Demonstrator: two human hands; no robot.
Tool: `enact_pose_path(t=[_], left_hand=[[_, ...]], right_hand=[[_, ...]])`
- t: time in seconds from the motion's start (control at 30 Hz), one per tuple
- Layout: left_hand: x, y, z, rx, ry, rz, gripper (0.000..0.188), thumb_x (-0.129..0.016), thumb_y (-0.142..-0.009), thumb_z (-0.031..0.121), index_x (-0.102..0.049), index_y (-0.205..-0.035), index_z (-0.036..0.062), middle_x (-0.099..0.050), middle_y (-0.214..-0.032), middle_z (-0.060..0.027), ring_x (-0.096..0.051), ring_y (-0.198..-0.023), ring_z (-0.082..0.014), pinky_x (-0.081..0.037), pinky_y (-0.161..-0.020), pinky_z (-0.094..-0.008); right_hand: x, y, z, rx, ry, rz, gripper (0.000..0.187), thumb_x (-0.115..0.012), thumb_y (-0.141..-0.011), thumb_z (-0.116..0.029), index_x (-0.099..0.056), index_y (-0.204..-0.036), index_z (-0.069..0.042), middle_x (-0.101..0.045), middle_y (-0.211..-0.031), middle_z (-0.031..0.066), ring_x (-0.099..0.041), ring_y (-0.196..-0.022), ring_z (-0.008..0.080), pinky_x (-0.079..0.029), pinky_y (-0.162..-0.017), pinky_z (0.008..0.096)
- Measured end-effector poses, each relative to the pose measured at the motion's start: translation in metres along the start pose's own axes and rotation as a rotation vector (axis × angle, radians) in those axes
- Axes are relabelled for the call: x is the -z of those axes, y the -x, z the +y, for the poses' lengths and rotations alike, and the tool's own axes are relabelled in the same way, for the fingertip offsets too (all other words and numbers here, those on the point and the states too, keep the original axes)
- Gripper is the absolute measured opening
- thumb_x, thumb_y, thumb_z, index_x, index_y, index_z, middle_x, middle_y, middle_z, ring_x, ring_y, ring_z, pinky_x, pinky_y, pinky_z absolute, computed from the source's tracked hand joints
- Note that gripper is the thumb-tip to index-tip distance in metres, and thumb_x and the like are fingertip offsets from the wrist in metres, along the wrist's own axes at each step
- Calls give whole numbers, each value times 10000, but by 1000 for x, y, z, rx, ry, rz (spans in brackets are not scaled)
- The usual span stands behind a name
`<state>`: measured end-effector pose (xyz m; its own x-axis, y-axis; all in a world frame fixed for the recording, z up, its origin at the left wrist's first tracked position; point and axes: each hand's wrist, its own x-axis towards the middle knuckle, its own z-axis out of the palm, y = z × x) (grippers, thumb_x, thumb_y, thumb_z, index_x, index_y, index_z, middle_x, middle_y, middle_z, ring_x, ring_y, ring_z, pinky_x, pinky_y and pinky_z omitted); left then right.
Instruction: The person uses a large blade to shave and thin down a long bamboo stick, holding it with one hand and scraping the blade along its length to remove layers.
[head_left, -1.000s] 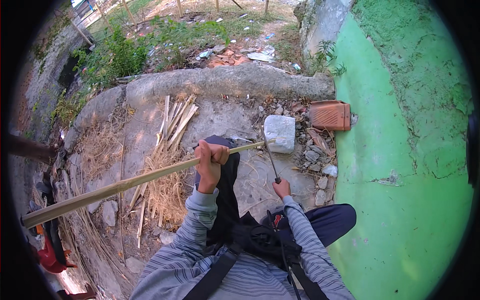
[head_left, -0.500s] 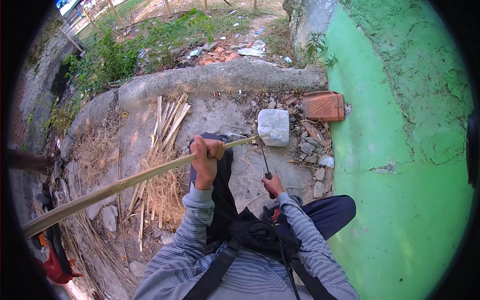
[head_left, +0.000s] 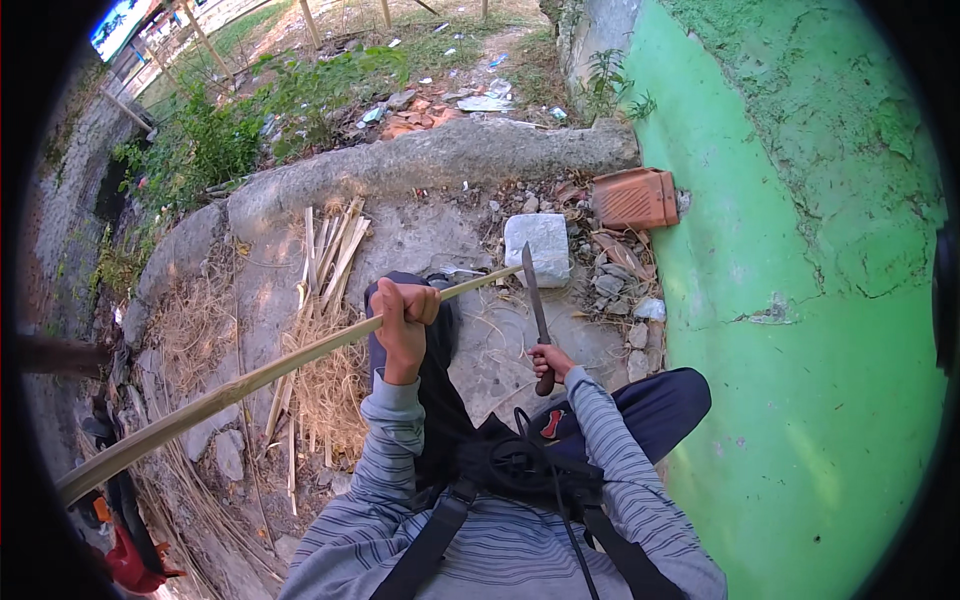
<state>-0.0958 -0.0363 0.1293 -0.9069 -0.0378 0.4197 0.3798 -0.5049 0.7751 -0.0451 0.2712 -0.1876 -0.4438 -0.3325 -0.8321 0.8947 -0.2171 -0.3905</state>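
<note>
My left hand (head_left: 400,335) is closed around a long bamboo strip (head_left: 235,388), thumb on top. From the lower left the strip slants up past my left knee to its thin far end, by a whitish block (head_left: 545,245) on the ground. In my right hand (head_left: 552,362) is a long-bladed knife (head_left: 533,295), its dark handle wrapped by my fingers. The blade points away from me, flat side showing, its tip in front of the block. Blade and strip end lie close together; whether they touch I cannot tell.
Split bamboo pieces (head_left: 335,250) and a heap of shavings (head_left: 325,390) lie left of my legs. An orange clay block (head_left: 635,198) and rubble rest against the green wall (head_left: 760,400) at right. A low concrete curb (head_left: 430,155) runs across the far side.
The knife blade has turned from edge-on to broad side and its tip now reaches higher, over the block's front. My left hand still grips the strip. The whole view has shifted slightly.
</note>
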Motion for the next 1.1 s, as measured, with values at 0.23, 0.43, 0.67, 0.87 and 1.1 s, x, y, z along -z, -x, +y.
enact_pose_path(t=[0.23, 0.43, 0.67, 0.87, 1.1], left_hand=[[-2, -3, 2, 7, -22, 24, 660, -264, -1112, 476, -170, -567, 116, -168, -502, 34, -153, -428, -105, -139, -448, -310], [-1, -2, 1, 7, 0, 18, 655, -256, -1113, 477, -173, -568, 122, -166, -504, 40, -152, -427, -104, -140, -447, -307], [-1, 2, 3, 11, -1, 24, 646, -260, -1120, 441, -171, -569, 116, -161, -508, 36, -150, -430, -107, -140, -450, -311], [-7, 3, 0, 1, 10, 30, 642, -265, -1121, 430, -174, -567, 119, -160, -509, 38, -153, -432, -103, -140, -446, -312], [-4, 3, 0, -6, 27, 46, 631, -255, -1122, 437, -179, -568, 144, -132, -511, 47, -132, -429, -105, -149, -435, -306]], right_hand=[[-38, 8, 17, 383, 427, 271, 194, -669, -869, -203, -590, -750, -74, -527, -570, -5, -502, -464, 117, -427, -465, 307], [7, -10, 16, 381, 875, 704, 235, -685, -796, -223, -667, -678, -20, -659, -630, 86, -645, -540, 185, -512, -517, 346], [15, -5, 7, 6, 167, 176, 173, -651, -892, -160, -541, -786, -80, -475, -566, -3, -449, -430, 130, -398, -445, 330], [-11, 4, 23, 501, 932, 650, 350, -716, -816, -328, -692, -803, 22, -689, -716, 195, -677, -624, 352, -545, -632, 460], [17, -3, 16, 697, 1115, 808, 321, -712, -756, -296, -684, -707, 21, -677, -642, 161, -678, -568, 267, -540, -573, 410]])
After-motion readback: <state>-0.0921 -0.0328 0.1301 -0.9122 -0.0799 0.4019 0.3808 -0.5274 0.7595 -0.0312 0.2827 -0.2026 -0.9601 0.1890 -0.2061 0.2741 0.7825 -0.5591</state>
